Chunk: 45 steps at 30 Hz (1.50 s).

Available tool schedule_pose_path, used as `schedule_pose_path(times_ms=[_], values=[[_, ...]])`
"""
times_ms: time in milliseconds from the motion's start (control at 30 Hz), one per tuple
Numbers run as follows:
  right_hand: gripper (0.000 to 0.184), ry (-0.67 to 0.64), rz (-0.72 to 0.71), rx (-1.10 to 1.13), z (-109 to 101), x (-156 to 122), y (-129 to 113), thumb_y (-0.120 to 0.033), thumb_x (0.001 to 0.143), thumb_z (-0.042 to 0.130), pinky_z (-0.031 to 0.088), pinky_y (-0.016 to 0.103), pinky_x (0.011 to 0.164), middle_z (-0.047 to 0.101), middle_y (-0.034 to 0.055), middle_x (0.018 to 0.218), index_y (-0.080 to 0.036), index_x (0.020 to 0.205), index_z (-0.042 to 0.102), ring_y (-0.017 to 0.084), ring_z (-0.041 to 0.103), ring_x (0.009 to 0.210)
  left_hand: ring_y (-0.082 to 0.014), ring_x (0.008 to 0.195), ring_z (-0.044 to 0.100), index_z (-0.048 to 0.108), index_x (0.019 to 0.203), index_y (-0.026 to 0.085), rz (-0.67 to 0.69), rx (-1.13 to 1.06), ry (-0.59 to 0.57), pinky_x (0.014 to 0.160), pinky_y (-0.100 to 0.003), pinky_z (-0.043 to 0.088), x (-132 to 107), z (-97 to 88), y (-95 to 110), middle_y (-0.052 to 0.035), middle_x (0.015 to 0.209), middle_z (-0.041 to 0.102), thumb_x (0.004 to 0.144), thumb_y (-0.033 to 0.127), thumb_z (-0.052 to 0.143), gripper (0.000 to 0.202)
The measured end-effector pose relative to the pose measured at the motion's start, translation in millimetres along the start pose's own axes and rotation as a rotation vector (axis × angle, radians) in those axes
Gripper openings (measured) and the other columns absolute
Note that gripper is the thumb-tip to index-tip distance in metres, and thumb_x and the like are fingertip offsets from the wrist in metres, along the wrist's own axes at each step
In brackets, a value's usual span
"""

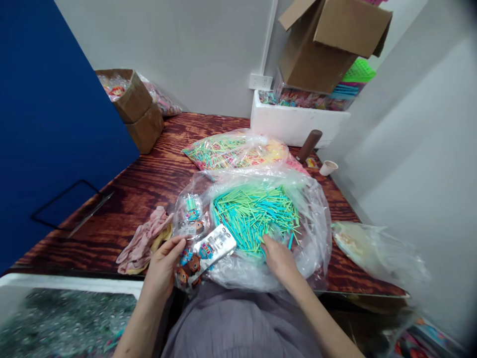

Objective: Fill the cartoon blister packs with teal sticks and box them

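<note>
Thin coloured sticks (pixel 253 211) apparently being picked by the right hand (pixel 278 258) from an open clear bag (pixel 317 223) on the table (pixel 156 174); whether any are gripped cannot be told. A printed packet (pixel 207 251) seems pinched by the left hand (pixel 163 261). Light fingertip sorting judged necessary, sticks being crossed.

Room over left tabletop (pixel 126 199), open bag (pixel 316 238) blocking ahead, lower right perhaps obstructed
</note>
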State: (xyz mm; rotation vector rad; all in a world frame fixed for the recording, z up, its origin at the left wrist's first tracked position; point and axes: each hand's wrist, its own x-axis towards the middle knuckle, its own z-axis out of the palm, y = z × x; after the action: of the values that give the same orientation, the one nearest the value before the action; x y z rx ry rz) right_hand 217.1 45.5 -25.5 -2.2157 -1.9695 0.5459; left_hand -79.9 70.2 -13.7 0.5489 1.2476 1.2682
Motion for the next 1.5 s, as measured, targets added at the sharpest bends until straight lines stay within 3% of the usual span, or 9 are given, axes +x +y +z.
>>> schedule_pose_path(times_ms=[133, 333, 433, 700, 1000, 1500], values=[[0.012, 0.017, 0.014, 0.121, -0.8, -9.5, -1.1, -0.017, 0.093, 0.046, 0.033, 0.027, 0.062, 0.068, 0.0068, 0.078, -0.020, 0.088, 0.056, 0.022, 0.063, 0.074, -0.0120, 0.079, 0.063, 0.077, 0.082, 0.019, 0.006, -0.015, -0.028, 0.072, -0.018, 0.048, -3.6, 6.9, 0.0, -0.0002, 0.082, 0.075, 0.051, 0.038, 0.092, 0.040], [0.021, 0.056, -0.163, 0.933, -13.0, -25.9, -11.4, -0.037, 0.095, 0.046, 0.046, 0.030, 0.074, 0.064, 0.0019, 0.077, -0.023, 0.090, 0.061, 0.021, 0.063, 0.078, -0.0139, 0.079, 0.064, 0.077, 0.081, 0.018, 0.029, 0.014, -0.014, 0.072, -0.020, 0.049, -5.5, 5.9, -0.5, -0.0018, 0.084, 0.075, 0.051, 0.036, 0.091, 0.038], [0.022, 0.081, -0.165, 1.094, -18.6, -37.8, -20.9, -0.041, 0.093, 0.052, 0.046, 0.030, 0.083, 0.068, 0.0024, 0.086, -0.023, 0.090, 0.065, 0.021, 0.064, 0.088, -0.0154, 0.078, 0.065, 0.077, 0.081, 0.018, 0.037, 0.023, -0.009, 0.070, -0.022, 0.051, -6.3, 6.3, -1.2, -0.0029, 0.084, 0.074, 0.051, 0.036, 0.091, 0.038], [0.021, 0.066, -0.224, 1.132, -17.2, -47.6, -30.5, -0.037, 0.095, 0.052, 0.044, 0.028, 0.086, 0.068, 0.0019, 0.088, -0.022, 0.090, 0.066, 0.019, 0.063, 0.090, -0.0146, 0.077, 0.064, 0.077, 0.080, 0.017, -0.002, 0.000, -0.029, 0.069, -0.021, 0.051, -12.4, 17.2, 2.0, -0.0022, 0.081, 0.073, 0.049, 0.036, 0.092, 0.039], [0.021, 0.056, -0.182, 1.152, -15.9, -49.2, -31.8, -0.039, 0.095, 0.053, 0.044, 0.029, 0.087, 0.070, 0.0024, 0.087, -0.022, 0.093, 0.066, 0.020, 0.064, 0.090, -0.0121, 0.066, 0.063, 0.075, 0.083, 0.018, -0.049, -0.020, -0.044, 0.060, -0.020, 0.050, -11.1, 14.6, -2.4, -0.0003, 0.077, 0.072, 0.052, 0.035, 0.091, 0.038], [0.021, 0.048, -0.186, 1.152, -10.8, -49.4, -34.0, -0.038, 0.094, 0.054, 0.045, 0.028, 0.084, 0.070, 0.0023, 0.086, -0.022, 0.092, 0.067, 0.019, 0.064, 0.088, -0.0138, 0.064, 0.066, 0.074, 0.082, 0.017, -0.095, -0.052, -0.009, 0.059, -0.023, 0.053, -16.5, 17.0, -2.1, -0.0005, 0.076, 0.074, 0.049, 0.033, 0.091, 0.041]])
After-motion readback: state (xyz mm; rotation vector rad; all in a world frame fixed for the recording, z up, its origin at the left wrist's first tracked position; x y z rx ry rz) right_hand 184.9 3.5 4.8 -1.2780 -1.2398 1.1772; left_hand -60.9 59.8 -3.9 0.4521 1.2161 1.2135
